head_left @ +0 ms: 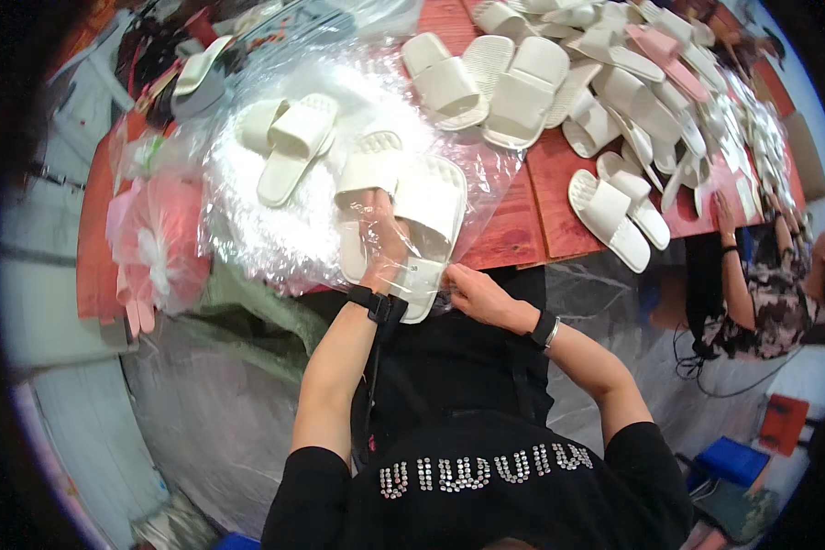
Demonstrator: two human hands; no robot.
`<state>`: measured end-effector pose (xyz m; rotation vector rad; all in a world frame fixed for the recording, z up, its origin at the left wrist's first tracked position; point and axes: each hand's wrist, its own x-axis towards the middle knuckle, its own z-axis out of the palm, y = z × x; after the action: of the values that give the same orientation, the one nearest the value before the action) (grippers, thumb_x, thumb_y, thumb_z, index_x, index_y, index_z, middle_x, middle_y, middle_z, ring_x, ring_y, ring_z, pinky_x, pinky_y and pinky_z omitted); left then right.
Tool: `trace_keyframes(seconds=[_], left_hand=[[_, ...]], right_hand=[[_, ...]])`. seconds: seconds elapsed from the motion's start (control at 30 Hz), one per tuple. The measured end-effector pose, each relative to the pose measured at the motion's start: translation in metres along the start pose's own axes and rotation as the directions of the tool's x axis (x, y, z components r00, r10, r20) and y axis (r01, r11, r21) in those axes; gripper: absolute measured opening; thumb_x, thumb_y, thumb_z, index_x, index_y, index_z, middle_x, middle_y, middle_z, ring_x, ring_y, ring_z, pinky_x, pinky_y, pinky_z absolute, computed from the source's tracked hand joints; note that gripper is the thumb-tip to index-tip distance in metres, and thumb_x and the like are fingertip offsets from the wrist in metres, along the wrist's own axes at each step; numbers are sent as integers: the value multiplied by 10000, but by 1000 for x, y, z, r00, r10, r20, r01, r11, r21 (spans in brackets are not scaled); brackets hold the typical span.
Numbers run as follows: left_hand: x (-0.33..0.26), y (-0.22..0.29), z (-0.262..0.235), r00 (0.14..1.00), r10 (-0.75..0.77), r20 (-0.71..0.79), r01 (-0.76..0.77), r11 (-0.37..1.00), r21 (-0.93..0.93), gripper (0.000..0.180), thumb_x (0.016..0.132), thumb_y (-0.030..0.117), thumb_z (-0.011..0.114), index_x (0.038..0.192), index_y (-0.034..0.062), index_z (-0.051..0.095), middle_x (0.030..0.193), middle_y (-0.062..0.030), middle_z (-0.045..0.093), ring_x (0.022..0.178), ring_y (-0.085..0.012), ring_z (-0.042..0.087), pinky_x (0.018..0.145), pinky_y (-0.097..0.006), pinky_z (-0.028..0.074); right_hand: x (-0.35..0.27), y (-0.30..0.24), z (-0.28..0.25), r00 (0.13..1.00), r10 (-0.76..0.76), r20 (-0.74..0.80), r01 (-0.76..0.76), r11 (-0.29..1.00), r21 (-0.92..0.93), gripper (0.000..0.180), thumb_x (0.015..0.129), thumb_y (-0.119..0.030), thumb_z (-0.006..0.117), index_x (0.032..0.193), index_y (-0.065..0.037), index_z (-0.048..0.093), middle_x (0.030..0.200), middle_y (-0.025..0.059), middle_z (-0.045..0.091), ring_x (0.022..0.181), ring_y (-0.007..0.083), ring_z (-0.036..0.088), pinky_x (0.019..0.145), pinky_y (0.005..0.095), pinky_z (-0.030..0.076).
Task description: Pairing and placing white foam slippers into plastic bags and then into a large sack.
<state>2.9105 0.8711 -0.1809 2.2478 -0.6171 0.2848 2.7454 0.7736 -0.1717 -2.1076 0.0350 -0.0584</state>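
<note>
Desk: red-painted wooden desk [568, 236], spreading away in front of the person.
Film stack: broad heap of glossy clear plastic film [247, 246] on the left half, under the working pair.
Working pair: two off-white, open-toed, foam-looking slippers side by side at the desk's near edge, roughly centred, with clear film around them.
Long axis: both run roughly away from the body, toes far, heels near, leaning slightly so the heels sit left of the toes.
Right-hand slipper: off-white slipper with dimpled footbed [431, 206]; heel reaches past the near edge. Can't tell how far film covers it.
Left-hand slipper: matching off-white slipper with wide strap [362, 172], just beside it.
Left hand: bare left hand [385, 234], nearer the left-hand slipper, directly on its near side; fingers at the strap. Grip closure hidden, can't tell.
Right hand: bare right hand [479, 295], just right of the right-hand slipper's heel; that heel lies left of the grip. Thumb and fingers look pinched together on the film edge.
</note>
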Motion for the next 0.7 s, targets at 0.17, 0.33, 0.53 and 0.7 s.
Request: trace_keyframes(seconds=[0.17, 0.33, 0.53, 0.7], left_hand=[[-31, 3, 14, 920, 271, 283, -242, 961, -133, 562, 692, 81, 563, 1205, -49, 372, 1176, -252, 388, 1094, -404, 384, 901, -443, 327], [-84, 23, -20, 718, 449, 532, -485, 871, -81, 671, 669, 138, 619, 1281, 65, 354, 1286, -235, 305, 1198, -437, 255, 965, -540, 207], [-81, 16, -17, 629, 420, 655, -512, 857, -57, 698, 618, 68, 633, 1271, 119, 391, 1285, -235, 307, 1207, -435, 235, 971, -551, 201], [-72, 28, -2, 682, 458, 570, -479, 869, -125, 624, 663, 136, 614, 1254, 125, 417, 1306, -195, 317, 1224, -398, 253, 973, -541, 213]], right_hand=[[-13, 30, -5, 977, 168, -129, -150, 979, 136, 182, 714, -3, 492, 895, 2, 472, 836, 148, 509, 776, 279, 530, 676, 336, 436], [-19, 28, -9, 966, 134, -223, -110, 987, 117, 338, 701, -7, 546, 1023, -21, 441, 911, 149, 465, 753, 263, 496, 671, 333, 429], [-26, 27, 4, 950, 218, -224, -185, 970, 158, 446, 711, -5, 544, 1126, -15, 381, 1012, 179, 456, 931, 326, 513, 771, 367, 437], [-29, 30, 3, 965, 176, -194, -146, 976, 163, 463, 718, 17, 510, 1157, -12, 368, 1070, 204, 470, 1011, 349, 493, 839, 378, 416]])
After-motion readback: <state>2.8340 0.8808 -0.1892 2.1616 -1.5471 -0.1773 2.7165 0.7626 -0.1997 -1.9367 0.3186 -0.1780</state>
